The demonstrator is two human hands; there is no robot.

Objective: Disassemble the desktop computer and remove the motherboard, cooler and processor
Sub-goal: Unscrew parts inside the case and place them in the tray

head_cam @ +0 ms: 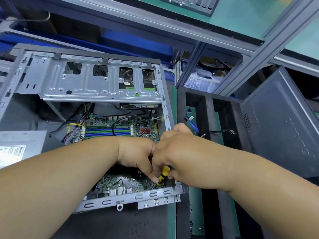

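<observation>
Working low in the open case (165, 107), both hands meet over the near right corner of the motherboard (120, 184). The right hand (174, 152) is wrapped round a yellow-handled screwdriver (163, 175), its tip pointing down at the board near the case wall. The left hand (136, 154) is curled in beside it, fingertips down at the tool's lower end; whether it pinches the shaft or a screw is hidden by the right hand, so I cannot tell its grasp.

The job looks early to middling. The side panel (283, 121) is already off and leans at the right, and a few loose cables (217, 131) lie outside the case between it and the panel. The motherboard still sits flat in the case, with cables (119, 121) crossing it, and a wire bundle (76, 128) plugged in at its left edge. The cooler and processor are probably under the forearms; neither shows. Farther back, the drive cage (96, 80) remains mounted above the board, with a drive (138, 106) hanging below it. The power supply (19, 145) is at the left.

Left to do, by my reading: finish the board screws, unplug the leads, lift the board, then take off cooler and processor.
</observation>
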